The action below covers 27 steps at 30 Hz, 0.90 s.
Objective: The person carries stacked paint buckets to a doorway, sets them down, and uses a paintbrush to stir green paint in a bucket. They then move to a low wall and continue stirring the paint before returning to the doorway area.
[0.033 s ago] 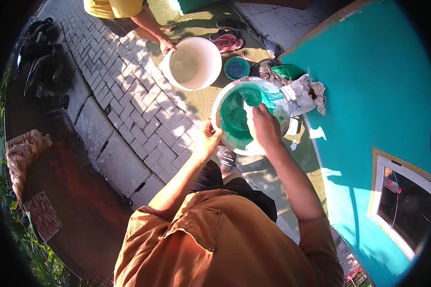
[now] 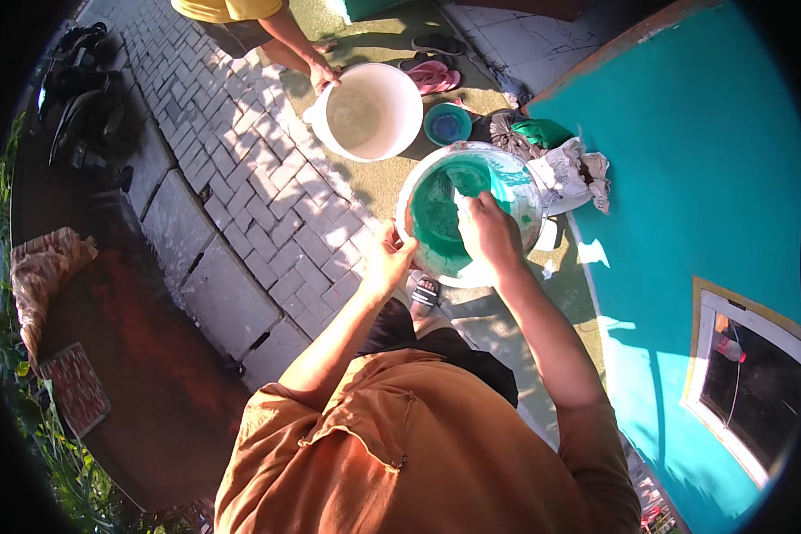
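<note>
A large whitish bucket (image 2: pixel 532 184) with green smears on its wall stands in front of me. Green paint (image 2: pixel 438 214) lies in it. My left hand (image 2: pixel 388 258) is closed on its near left rim, thumb and fingers pinching the edge. Over the bucket's opening, my right hand (image 2: pixel 489 231) grips a tool with a pale handle (image 2: pixel 459 198). The tool's lower end dips into the paint, so its kind is hidden.
A person in yellow (image 2: pixel 231 9) holds a white bucket (image 2: pixel 409 98) by its rim. Beside it are a small teal pail (image 2: pixel 447 124), pink sandals (image 2: pixel 432 78) and bags (image 2: pixel 562 169). A turquoise wall (image 2: pixel 685 160) with a window (image 2: pixel 756 383) stands right; grey paving (image 2: pixel 249 205) lies left.
The view has shifted slightly, so most things appear a little farther right. My hands keep their holds on the bucket rim and the tool.
</note>
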Motion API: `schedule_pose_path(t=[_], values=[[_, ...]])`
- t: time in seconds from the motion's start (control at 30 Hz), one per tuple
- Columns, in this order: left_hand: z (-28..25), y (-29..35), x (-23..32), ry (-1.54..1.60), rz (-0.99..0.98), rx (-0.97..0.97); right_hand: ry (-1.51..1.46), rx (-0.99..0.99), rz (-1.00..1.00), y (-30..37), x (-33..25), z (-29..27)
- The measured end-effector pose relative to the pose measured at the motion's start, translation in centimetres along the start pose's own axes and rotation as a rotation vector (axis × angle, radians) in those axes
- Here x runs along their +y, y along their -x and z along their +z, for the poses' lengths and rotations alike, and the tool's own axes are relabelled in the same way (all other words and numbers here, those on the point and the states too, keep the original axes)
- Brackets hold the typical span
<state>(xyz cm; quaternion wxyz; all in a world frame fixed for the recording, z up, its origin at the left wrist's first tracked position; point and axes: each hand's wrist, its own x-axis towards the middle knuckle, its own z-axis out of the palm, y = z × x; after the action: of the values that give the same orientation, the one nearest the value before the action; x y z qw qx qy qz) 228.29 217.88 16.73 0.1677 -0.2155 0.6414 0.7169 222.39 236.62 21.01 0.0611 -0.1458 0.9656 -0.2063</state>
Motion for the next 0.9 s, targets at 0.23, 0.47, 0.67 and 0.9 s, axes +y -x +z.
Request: schedule_pose_path(t=[0.23, 0.47, 0.67, 0.9], values=[[-7.7, 11.9, -3.0, 0.319, 0.021, 0.251, -0.141, -0.351, -0.187, 6.8, -10.9, 1.1], [-17.2, 21.6, -5.8, 0.396, 0.060, 0.426, -0.086, -0.239, -0.378, 7.5, -22.4, 4.1], [-25.8, 28.4, -7.5, 0.513, 0.128, 0.539, -0.109, -0.421, -0.512, 11.9, -35.1, 8.2], [-35.5, 35.4, -10.8, 0.700, 0.149, 0.731, 0.129, -0.374, -0.744, 13.7, -47.1, 12.3]])
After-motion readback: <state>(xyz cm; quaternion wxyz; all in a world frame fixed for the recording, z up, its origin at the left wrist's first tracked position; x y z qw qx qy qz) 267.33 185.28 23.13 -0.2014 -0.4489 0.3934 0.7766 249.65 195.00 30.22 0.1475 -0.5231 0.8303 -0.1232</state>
